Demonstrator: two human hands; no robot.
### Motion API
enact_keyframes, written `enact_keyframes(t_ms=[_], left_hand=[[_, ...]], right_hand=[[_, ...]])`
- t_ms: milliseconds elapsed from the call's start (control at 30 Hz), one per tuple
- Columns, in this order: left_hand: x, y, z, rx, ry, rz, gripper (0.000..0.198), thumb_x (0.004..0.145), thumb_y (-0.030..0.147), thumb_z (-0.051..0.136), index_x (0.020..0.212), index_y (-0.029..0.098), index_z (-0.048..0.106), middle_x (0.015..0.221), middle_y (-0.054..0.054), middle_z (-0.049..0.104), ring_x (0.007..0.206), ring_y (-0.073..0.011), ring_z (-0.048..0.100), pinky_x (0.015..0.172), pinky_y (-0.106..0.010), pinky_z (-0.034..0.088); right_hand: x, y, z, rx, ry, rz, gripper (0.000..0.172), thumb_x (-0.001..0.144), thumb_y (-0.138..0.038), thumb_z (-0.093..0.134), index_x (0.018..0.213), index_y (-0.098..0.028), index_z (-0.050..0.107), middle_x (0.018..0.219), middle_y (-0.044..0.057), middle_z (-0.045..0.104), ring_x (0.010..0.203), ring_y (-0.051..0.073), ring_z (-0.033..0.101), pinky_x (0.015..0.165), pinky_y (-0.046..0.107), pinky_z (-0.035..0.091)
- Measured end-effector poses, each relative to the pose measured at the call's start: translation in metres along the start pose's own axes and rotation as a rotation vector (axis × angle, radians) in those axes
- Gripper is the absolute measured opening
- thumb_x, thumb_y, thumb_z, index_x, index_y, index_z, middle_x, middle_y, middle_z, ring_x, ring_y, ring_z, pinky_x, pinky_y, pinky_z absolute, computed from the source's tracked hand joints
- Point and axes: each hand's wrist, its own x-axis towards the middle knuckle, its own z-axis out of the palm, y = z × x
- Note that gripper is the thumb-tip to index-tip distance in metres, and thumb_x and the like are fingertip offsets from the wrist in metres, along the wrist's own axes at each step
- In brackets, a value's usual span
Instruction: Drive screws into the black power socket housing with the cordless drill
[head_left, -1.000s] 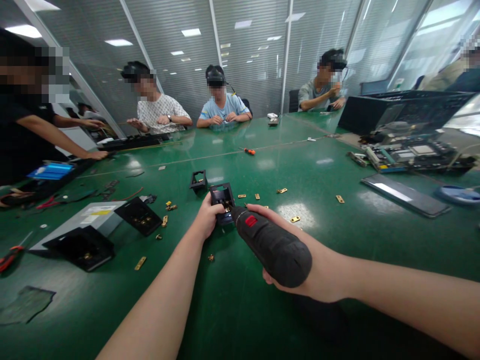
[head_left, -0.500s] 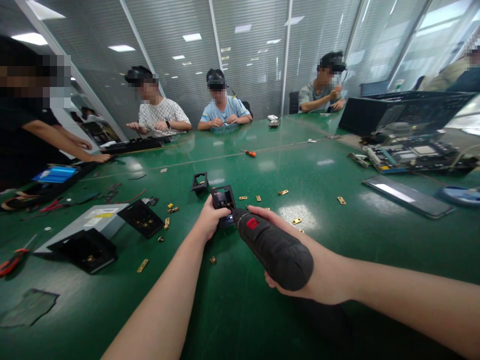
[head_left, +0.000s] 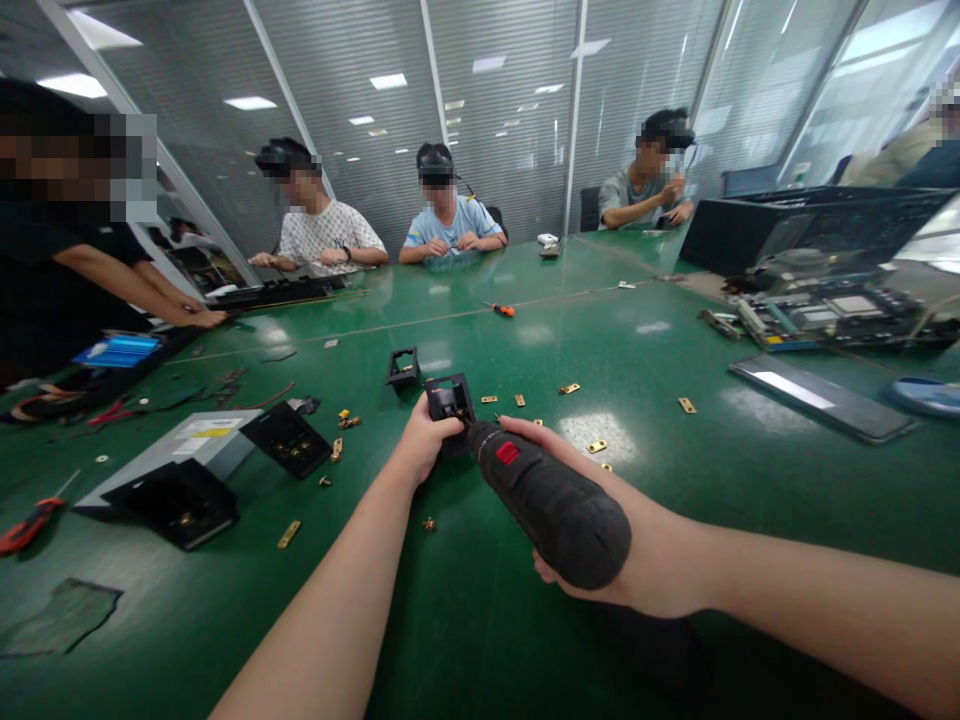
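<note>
My left hand point(head_left: 426, 436) is closed on a small black open-framed housing point(head_left: 448, 392), its thumb lying across the near edge. In my right hand point(head_left: 570, 500) is a black cordless drill point(head_left: 551, 505) with a red switch on top. The drill's front end points into the housing, and its tip is hidden there. Beyond my left hand stands a similar black frame point(head_left: 403, 368). Several brass plates, one of them a brass strip point(head_left: 597, 446), lie to the right. Below the housing rests a small brass piece point(head_left: 429, 524).
At left, black housings point(head_left: 174, 505) lean by a grey metal box point(head_left: 217, 425), near an orange screwdriver point(head_left: 34, 525) and a glass shard point(head_left: 64, 615). A black flat panel point(head_left: 821, 398), circuit board point(head_left: 832, 305) and black case point(head_left: 795, 225) occupy the right. Several co-workers point(head_left: 450, 225) sit or stand around the table.
The whole view has shifted very slightly. My hands keep the same hold, with the drill still against the housing.
</note>
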Motion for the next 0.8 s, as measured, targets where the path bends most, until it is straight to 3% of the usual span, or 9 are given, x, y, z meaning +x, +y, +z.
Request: enact_keyframes(t_ms=[233,567,800], left_hand=[[-0.0002,0.0001,0.0001,0.011,0.002,0.011,0.051,0.052,0.015,0.074,0.101,0.018,0.06,0.09,-0.004,0.07,0.083,-0.0235,0.067,0.083,-0.041,0.051],[-0.0012,0.0021,0.0025,0.021,0.022,-0.003,0.049,0.053,0.015,0.073,0.1,0.018,0.06,0.089,-0.004,0.069,0.083,-0.0237,0.067,0.082,-0.041,0.051],[-0.0007,0.0008,0.0019,0.022,0.016,0.001,0.048,0.053,0.017,0.072,0.1,0.018,0.061,0.089,-0.003,0.069,0.082,-0.0239,0.067,0.081,-0.042,0.052]], right_hand=[[0.0008,-0.0024,0.0004,-0.02,0.032,-0.029,0.103,0.069,-0.009,0.072,0.152,-0.021,0.012,0.099,0.005,0.059,0.089,0.02,0.062,0.088,0.04,0.049],[0.0002,-0.001,-0.0001,-0.043,0.024,-0.05,0.103,0.071,-0.01,0.073,0.152,-0.019,0.011,0.081,-0.001,0.058,0.089,0.021,0.064,0.091,0.043,0.049],[0.0009,-0.0033,0.0,-0.026,0.018,-0.025,0.104,0.069,-0.008,0.072,0.152,-0.019,0.011,0.082,-0.002,0.058,0.087,0.021,0.064,0.091,0.043,0.049]])
